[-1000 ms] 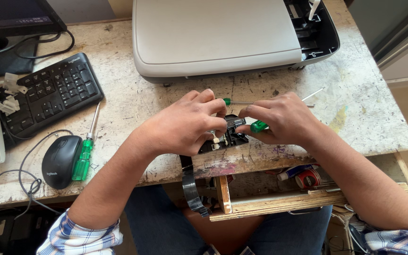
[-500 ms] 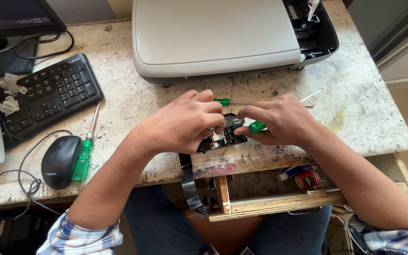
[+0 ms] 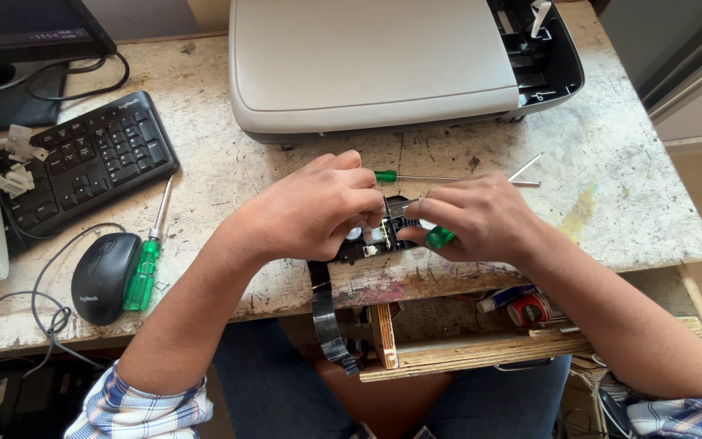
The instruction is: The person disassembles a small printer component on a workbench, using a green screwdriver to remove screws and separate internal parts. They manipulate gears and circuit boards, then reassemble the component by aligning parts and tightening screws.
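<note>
The left hand (image 3: 314,213) has its grip closed on a small black part (image 3: 375,237) with a bit of circuit board on it, and presses this part down on the front edge of the desk (image 3: 627,211). The right hand (image 3: 477,218) has its grip closed around a screwdriver with a green handle (image 3: 439,237); the tip of the tool is hidden between the fingers, so I cannot tell exactly where it touches the part.

The part sits very near to the edge. I think that if the tool slips, the part can slide off and pull the dark flat ribbon (image 3: 324,313) which hangs down from it. A small screw could also fall into the open wooden drawer (image 3: 481,349) below.

Both forearms come up from the lower corners and meet in the middle. The wrists are bent inward and the knuckles point to each other.

Just behind the hands a second thin green screwdriver (image 3: 432,178) lies on the desk, and behind it stands a grey printer (image 3: 367,65). On the left side are a third green screwdriver (image 3: 146,256), a black mouse (image 3: 103,276) and a black keyboard (image 3: 91,158).
</note>
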